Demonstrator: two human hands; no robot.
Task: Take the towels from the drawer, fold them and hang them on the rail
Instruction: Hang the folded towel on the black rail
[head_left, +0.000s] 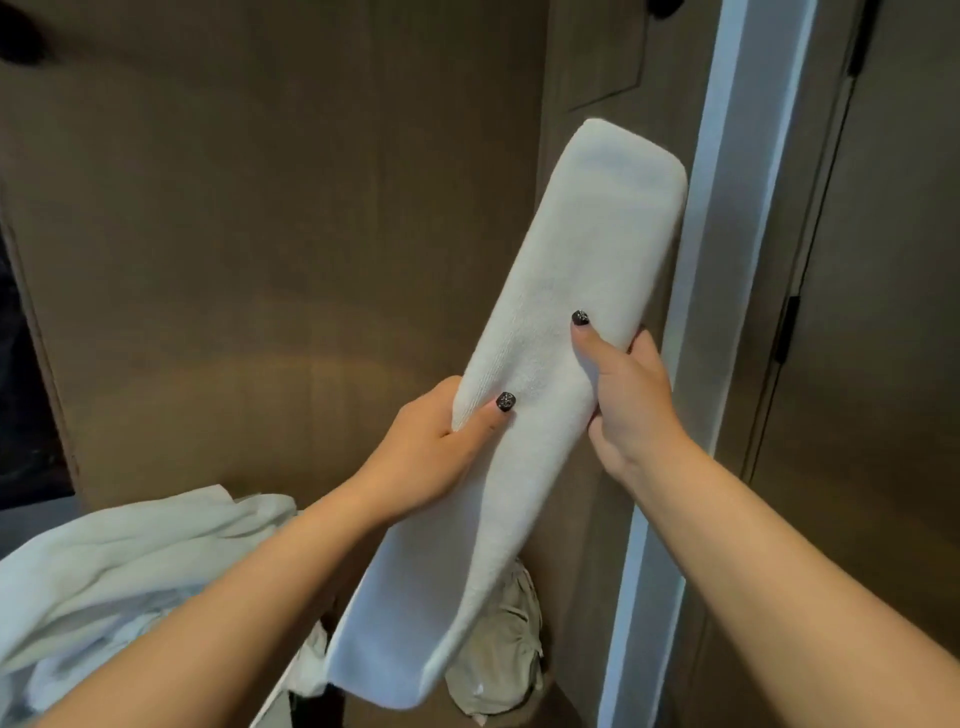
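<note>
setting: brown wood-panelled wall (260, 234), with a pale vertical door frame (727, 260) at right; no rail or drawer in view.

item, lower left: loose heap of white towels (119, 561), unfolded, resting on something hidden below the frame edge.

item, centre-left: left hand (431, 457), thumb on the near face and fingers wrapped behind, clamped on the folded towel's left edge.

item, centre: folded towel (571, 291), white, a long narrow strip held aloft and tilted, upper end rounded and leaning toward the door frame, lower end hanging open in two layers below the hands.

item, below centre: beige garment or bag (504, 649), partly hidden behind the towel's lower end; which of the two cannot be told.

item, centre-right: right hand (623, 395), thumb across the front, fingers curled behind, gripping the towel's right edge slightly higher than the left hand.

handling note (judgement): fold looks nearly complete. to finish well, keep both edges pinched so the layers stay aligned, even up the splayed lower end, then carry the strip level and drape it at its midpoint over the rail.
</note>
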